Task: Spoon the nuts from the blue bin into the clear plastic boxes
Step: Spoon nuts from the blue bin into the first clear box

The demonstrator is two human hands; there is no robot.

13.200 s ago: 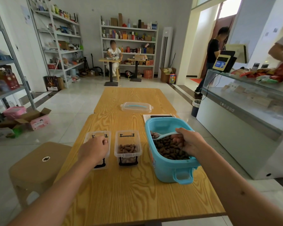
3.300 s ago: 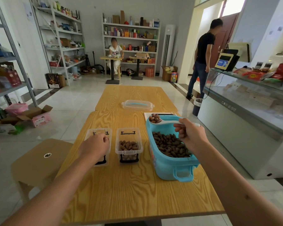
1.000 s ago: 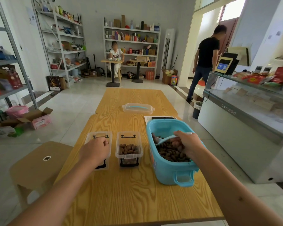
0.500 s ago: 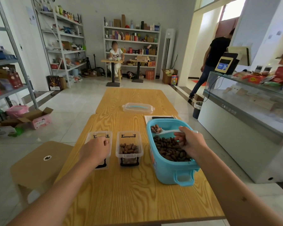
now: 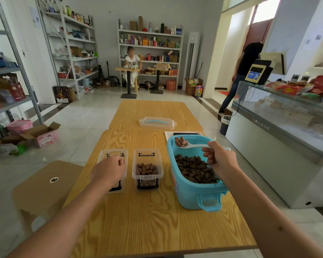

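Observation:
A blue bin (image 5: 194, 196) of brown nuts (image 5: 192, 168) stands on the wooden table (image 5: 147, 220) at the right. My right hand (image 5: 219, 161) grips a white spoon (image 5: 192, 145) holding several nuts above the bin's far end. Two clear plastic boxes stand left of the bin. The middle box (image 5: 147, 168) holds a layer of nuts. My left hand (image 5: 108, 172) lies curled over the left box (image 5: 113, 155) and hides most of its inside.
A clear lid (image 5: 157, 123) with a blue handle lies farther back on the table, with papers (image 5: 171, 135) behind the bin. A wooden stool (image 5: 43, 185) stands at the left, a glass counter (image 5: 280, 131) at the right. One person sits at the back; another stands by the door.
My right hand has lifted the spoon, loaded with nuts, higher out of the bin. My left hand has stayed on the left box.

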